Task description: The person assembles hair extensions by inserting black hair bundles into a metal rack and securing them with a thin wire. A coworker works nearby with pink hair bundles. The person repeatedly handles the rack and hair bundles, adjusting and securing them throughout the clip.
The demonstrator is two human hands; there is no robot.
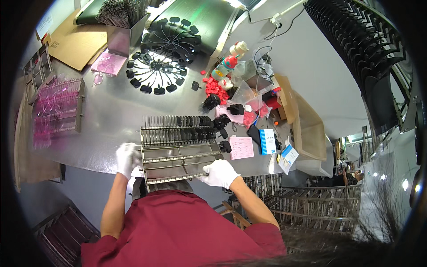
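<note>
Left hand (127,159) curled beside rack (178,157) at eight o'clock, grip unclear, right hand (221,173) clasping four-o'clock corner, table edge (100,169) underneath.

Bare forearms (114,205) reach forward, apart; gloved left hand (127,159) slightly blurred, gloved right hand (221,173) curled inward.

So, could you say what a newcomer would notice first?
Probably the rack, its far half lined with dark pieces, between the white-gloved left hand and right hand at the near edge of the bench. Beyond it, two rings of black paddles stand out, with red pieces heaped to their right.
</note>
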